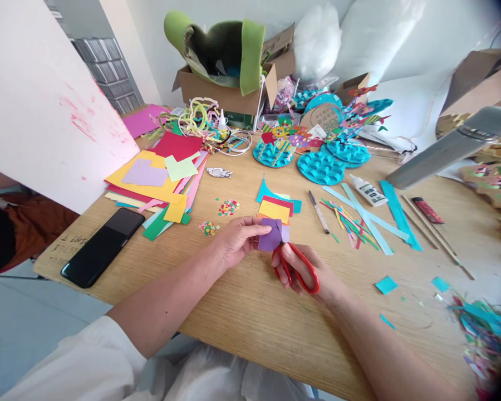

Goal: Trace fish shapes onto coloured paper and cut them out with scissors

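Note:
Between thumb and fingers, my left hand (239, 240) pinches a piece of purple paper (268, 236) above the table. My right hand (313, 266) grips red-handled scissors (304, 268), whose blades meet the purple paper near its right edge. Just beyond the hands lie overlapping paper pieces: a yellow piece (274, 211), a red piece (290, 205) and a blue piece (264, 189). To the left of them is a small heap of coloured paper bits (229, 208), with a second heap (207, 228) nearer my left forearm.
A black phone (102, 246) lies on the left near stacked coloured paper (150, 172). Right of my hands are a pen (318, 211), paper strips (354, 223), a glue bottle (368, 191) and brushes (436, 236). A grey cylinder (446, 147) and blue round craft pieces (320, 168) stand behind.

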Tool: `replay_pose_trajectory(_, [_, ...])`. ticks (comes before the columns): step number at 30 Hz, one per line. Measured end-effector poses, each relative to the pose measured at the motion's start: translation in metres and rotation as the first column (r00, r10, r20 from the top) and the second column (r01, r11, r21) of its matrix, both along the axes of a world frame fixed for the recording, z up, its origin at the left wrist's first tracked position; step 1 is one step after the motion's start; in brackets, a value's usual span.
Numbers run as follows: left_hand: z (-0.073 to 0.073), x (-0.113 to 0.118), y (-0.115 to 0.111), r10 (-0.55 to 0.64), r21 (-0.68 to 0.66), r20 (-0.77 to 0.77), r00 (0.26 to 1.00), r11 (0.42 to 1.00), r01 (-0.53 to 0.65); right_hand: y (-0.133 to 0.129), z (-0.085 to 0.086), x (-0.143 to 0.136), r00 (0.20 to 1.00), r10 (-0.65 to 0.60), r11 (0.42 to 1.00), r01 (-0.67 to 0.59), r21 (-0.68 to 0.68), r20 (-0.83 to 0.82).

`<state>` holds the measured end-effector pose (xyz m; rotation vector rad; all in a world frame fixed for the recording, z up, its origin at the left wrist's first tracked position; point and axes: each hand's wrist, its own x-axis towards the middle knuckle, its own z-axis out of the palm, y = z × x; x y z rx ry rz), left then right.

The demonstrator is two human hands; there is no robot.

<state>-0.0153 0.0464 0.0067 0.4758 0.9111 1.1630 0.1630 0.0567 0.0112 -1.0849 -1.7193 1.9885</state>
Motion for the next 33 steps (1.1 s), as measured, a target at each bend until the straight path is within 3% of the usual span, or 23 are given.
replay_pose_trajectory(10, [-0.0010, 0.0001, -0.0036, -0.082, 0.063, -0.166, 0.983, 0.994, 0.093, -0.0005, -0.0009, -0.0008, 0.999, -0.035, 0.999, 0.035, -0.028, -0.012])
replay_pose_trajectory(21, [-0.0051, -0.0008, -0.0011, -0.040, 0.009, -0.103, 0.994, 0.999, 0.041, 0.0055, -0.0078, 0.0061, 0.992, 0.112, 0.994, -0.111, 0.020, -0.064])
replay_pose_trajectory(27, [-0.0034, -0.0006, -0.0003, 0.014, -0.023, -0.072, 0.997, 1.000, -0.015, 0.0054, -0.0067, 0.0037, 0.993, 0.103, 0.994, -0.104, -0.016, -0.055])
replay_pose_trajectory(33, [-0.0006, -0.0001, -0.0017, -0.002, -0.013, -0.104, 0.995, 1.000, 0.000, 0.0049, -0.0053, 0.0022, 0.995, 0.088, 0.994, -0.091, -0.069, -0.043])
